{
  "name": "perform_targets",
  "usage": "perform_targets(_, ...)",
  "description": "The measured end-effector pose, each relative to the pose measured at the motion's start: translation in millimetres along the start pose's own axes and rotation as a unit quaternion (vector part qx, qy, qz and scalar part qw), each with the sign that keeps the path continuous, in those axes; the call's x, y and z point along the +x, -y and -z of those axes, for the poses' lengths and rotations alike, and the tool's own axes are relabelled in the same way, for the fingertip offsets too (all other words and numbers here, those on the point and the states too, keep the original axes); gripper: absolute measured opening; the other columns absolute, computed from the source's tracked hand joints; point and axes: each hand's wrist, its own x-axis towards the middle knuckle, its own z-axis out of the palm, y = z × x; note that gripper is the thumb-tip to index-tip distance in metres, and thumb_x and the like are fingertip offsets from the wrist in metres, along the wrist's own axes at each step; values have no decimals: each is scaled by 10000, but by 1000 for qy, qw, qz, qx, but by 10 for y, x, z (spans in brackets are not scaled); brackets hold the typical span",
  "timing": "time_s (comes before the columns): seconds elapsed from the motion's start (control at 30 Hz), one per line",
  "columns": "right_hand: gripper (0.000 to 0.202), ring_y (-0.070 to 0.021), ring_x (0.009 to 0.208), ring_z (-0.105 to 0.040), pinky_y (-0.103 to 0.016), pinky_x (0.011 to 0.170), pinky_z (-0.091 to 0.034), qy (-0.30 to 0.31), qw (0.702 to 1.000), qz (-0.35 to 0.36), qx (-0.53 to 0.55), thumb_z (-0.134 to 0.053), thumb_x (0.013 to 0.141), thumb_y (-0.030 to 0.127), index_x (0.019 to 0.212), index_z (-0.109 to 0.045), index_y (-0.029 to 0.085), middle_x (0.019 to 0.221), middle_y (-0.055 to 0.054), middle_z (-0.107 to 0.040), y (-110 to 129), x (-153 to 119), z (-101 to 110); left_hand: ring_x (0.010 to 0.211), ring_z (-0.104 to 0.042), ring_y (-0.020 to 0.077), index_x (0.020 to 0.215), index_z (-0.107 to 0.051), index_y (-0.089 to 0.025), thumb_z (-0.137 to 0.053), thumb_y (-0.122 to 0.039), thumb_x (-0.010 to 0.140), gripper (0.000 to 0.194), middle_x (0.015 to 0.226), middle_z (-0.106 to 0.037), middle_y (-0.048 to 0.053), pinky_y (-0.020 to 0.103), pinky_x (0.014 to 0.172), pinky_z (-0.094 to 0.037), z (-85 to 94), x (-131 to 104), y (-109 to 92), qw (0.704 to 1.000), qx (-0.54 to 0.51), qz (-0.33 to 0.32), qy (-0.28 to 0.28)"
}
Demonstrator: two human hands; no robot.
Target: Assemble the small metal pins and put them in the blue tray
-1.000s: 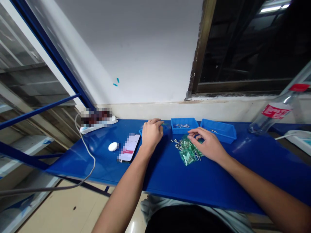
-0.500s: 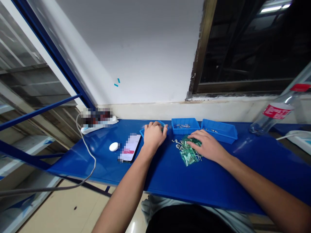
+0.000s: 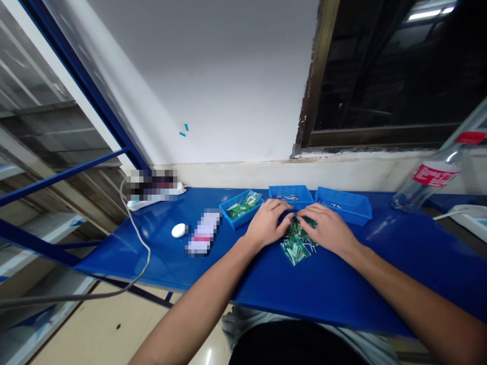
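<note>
My left hand (image 3: 271,222) and my right hand (image 3: 323,227) meet over a pile of small green packets (image 3: 296,248) and metal screws on the blue table. Thumbs and fingertips of both hands come together at the top of the pile; what they pinch is too small to make out. A blue tray (image 3: 240,221) left of my left hand holds green packets. Behind my hands, a second blue tray (image 3: 291,192) contains long metal pieces. The third blue tray (image 3: 352,210), at the right, has a few small metal parts.
A phone (image 3: 203,233) and a round white object (image 3: 178,230) lie on the left of the table (image 3: 160,258). Behind them is a power strip (image 3: 155,198) with a cable. A clear bottle (image 3: 426,175) stands at the back right.
My left hand has moved right, from the left tray to the pile beside my right hand. The left tray's green packets are now uncovered. My right hand has barely shifted.
</note>
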Motion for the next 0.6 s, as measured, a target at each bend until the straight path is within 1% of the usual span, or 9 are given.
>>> perform_targets(0.07,213,-279,1007,-698,-450,956,-539,-28,999,-20,18,-548,989,285,990,-752,222,1022,-83,-784,20,10,25,1235,-602,271,1298,-635,-180,-522,-372,1040,341,1305,-688,111,456,1123,-447,-25,-4,14,1000,-11,9,4)
perform_targets(0.13,234,-272,994,-706,-434,948,-537,-54,996,-54,53,-520,1012,313,1010,-738,229,1051,-78,-780,37,23,51,1276,-593,275,1356,-597,-188,-542,-415,1033,399,1358,-671,111,464,1142,-446,-41,-4,32,999,-27,24,0)
perform_targets(0.2,257,-268,983,-715,-410,913,-547,-72,987,-97,108,-506,1027,366,1044,-730,242,1085,-72,-776,50,35,71,1301,-594,276,1401,-566,-195,-559,-436,1026,446,1386,-664,109,462,1142,-457,-52,2,44,998,-49,43,-13)
perform_targets(0.27,281,-260,938,-727,-384,854,-560,-80,972,-138,172,-519,1024,433,1077,-725,250,1083,-66,-774,67,45,84,1276,-623,273,1432,-545,-205,-586,-426,1016,473,1380,-674,103,445,1113,-490,-57,11,45,995,-73,63,-27)
perform_targets(0.37,328,-237,816,-727,-357,783,-564,-80,949,-178,249,-555,1003,506,1103,-715,238,949,-56,-772,101,49,88,1088,-714,246,1420,-566,-226,-625,-384,997,455,1281,-732,85,394,985,-569,-57,26,27,988,-115,95,-41)
perform_targets(0.43,353,-230,784,-721,-353,775,-564,-76,936,-194,283,-572,990,536,1091,-712,229,843,-44,-754,123,45,75,963,-739,221,1375,-607,-227,-645,-362,984,415,1189,-763,72,356,900,-595,-56,33,13,982,-144,114,-51)
perform_targets(0.47,360,-230,789,-722,-354,780,-568,-76,929,-200,303,-587,980,548,1082,-711,225,826,-43,-749,130,42,63,921,-741,213,1354,-622,-222,-654,-360,978,402,1133,-774,66,344,871,-599,-56,35,8,978,-158,122,-56)
perform_targets(0.53,365,-233,834,-734,-366,805,-588,-84,906,-213,355,-673,926,553,1076,-702,221,904,-58,-763,136,38,32,866,-741,204,1341,-629,-207,-675,-367,963,413,1024,-780,56,331,841,-601,-61,36,6,972,-184,133,-64)
perform_targets(0.6,414,-242,887,-746,-384,832,-614,-95,881,-220,409,-795,829,528,1081,-689,217,1030,-83,-771,133,41,3,824,-735,200,1360,-614,-197,-691,-378,950,454,924,-767,43,327,825,-600,-64,35,10,966,-207,138,-65)
